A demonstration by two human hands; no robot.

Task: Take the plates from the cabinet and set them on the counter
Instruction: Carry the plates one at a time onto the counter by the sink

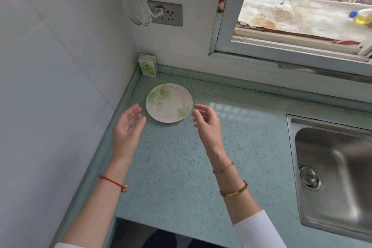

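Observation:
A white plate (169,102) with green leaf prints lies flat on the speckled pale-green counter (181,167), near the back left corner. My left hand (126,127) hovers just left of and nearer than the plate, palm turned inward, fingers apart and holding nothing. My right hand (207,123) is just right of the plate, fingers loosely curled and apart, also holding nothing. Neither hand touches the plate. No cabinet is in view.
A small drink carton (148,66) stands in the counter's back corner. A steel sink (334,171) is set into the counter at the right. A wall socket (166,13) with a coiled white cable is above. A window (302,12) is at the back right.

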